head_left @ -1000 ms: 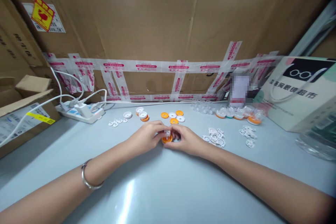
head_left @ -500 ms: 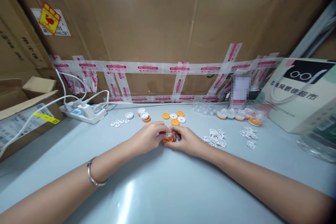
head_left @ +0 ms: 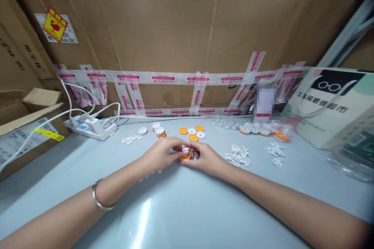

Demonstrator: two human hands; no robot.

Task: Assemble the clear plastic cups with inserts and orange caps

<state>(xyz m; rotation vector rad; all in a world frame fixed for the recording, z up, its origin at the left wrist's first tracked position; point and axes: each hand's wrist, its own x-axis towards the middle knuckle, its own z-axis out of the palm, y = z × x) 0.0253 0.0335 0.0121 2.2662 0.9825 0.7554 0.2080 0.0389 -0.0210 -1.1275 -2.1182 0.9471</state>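
At the middle of the table, my left hand and my right hand meet around a small round orange plastic part. My right thumb and fingers close on the orange part from the right side. A white cut-out plastic piece sits on top of it, pinched by my left fingertips. The fingers partly hide both pieces. Just beyond my hands lie several flat orange and white rings. White openwork plastic pieces are heaped to the right of my right hand.
White discs with stems and round white caps lie at the left. Clear-topped round pieces line the back right. A power strip, an open carton, a paper bag and a clear container stand around the edges.
The view has shifted slightly. Both hands stay together around the orange part, and the white piece on top shows a little more between the fingers.
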